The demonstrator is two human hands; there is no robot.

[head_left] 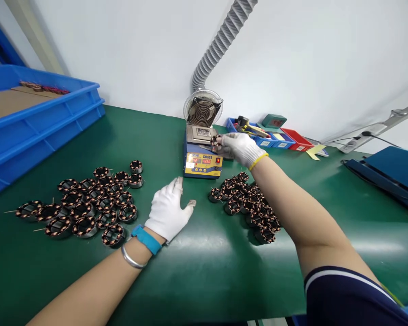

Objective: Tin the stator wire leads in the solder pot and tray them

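- Raised ring [215,141]: small, dark, copper-wound, partly hidden, at the machine's upper right edge, centre of the frame.
- Left rings [95,199]: black with copper windings, mostly lying flat, closely grouped, left of centre.
- Right rings [250,206]: similar, tightly clustered, right of centre.
- Machine [203,166]: blue and yellow, upright, red digits lit, centre.

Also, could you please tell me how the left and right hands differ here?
The left hand is open over the green table and holds nothing, while the right hand pinches a copper-wound ring at the yellow-fronted machine. The left hand wears a teal band and silver bangle; the right hand, a yellow-edged cuff. Both wear white gloves.
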